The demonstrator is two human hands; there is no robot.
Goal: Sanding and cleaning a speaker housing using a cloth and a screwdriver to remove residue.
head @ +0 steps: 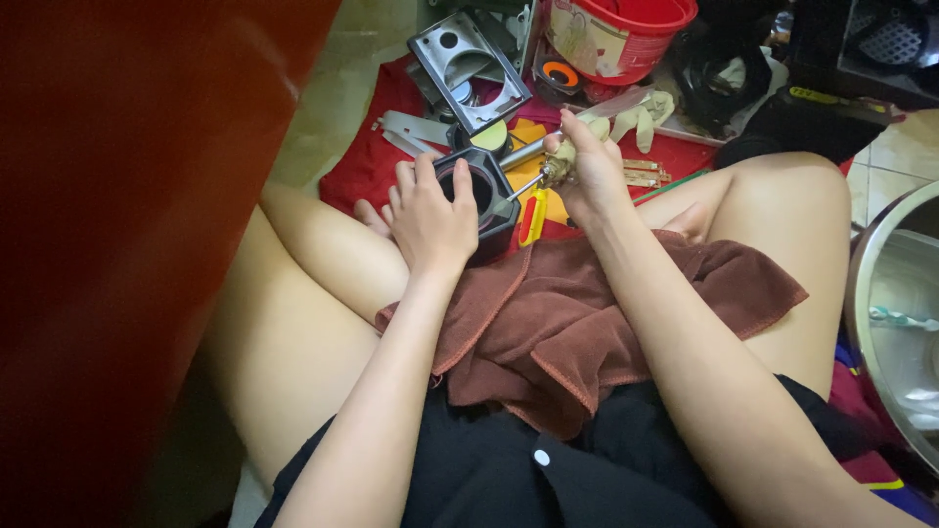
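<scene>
My left hand point(430, 217) grips a black housing with a round opening point(481, 192), held upright on the floor between my legs. My right hand point(587, 168) is shut on a screwdriver point(548, 168) with a pale handle; its metal shaft slants down-left to the rim of the black housing. A brown cloth point(577, 323) lies over my lap, under both forearms.
A red-and-yellow tool point(531, 217) lies just right of the housing on a red mat point(364, 166). Behind are a grey metal frame point(468, 68), a red bucket point(616, 34), a pale glove point(646, 115), black parts. A steel basin point(895, 313) stands right; a red-brown panel point(127, 225) fills the left.
</scene>
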